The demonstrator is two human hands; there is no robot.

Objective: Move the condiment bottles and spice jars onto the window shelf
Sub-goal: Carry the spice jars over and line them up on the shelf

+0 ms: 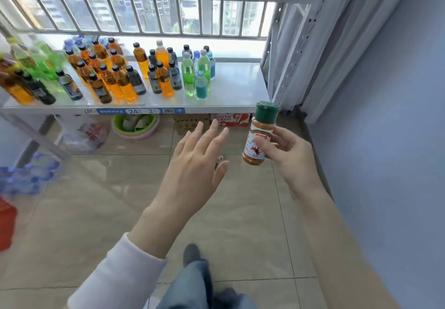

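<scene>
- Up on window shelf (238, 87): crammed with drink bottles (113, 77), free only at right end, could knock some over.
- Pinching spice jar (258, 140) in right hand (291, 154), mid-air short of shelf; might slip.
- Holding nothing in left hand (195, 166), fingers spread.

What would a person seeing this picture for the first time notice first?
Probably the green-capped spice jar, gripped by the right hand at centre right. Then the crowd of orange, green and blue bottles standing on the window shelf. The left hand hovers open beside the jar.
</scene>
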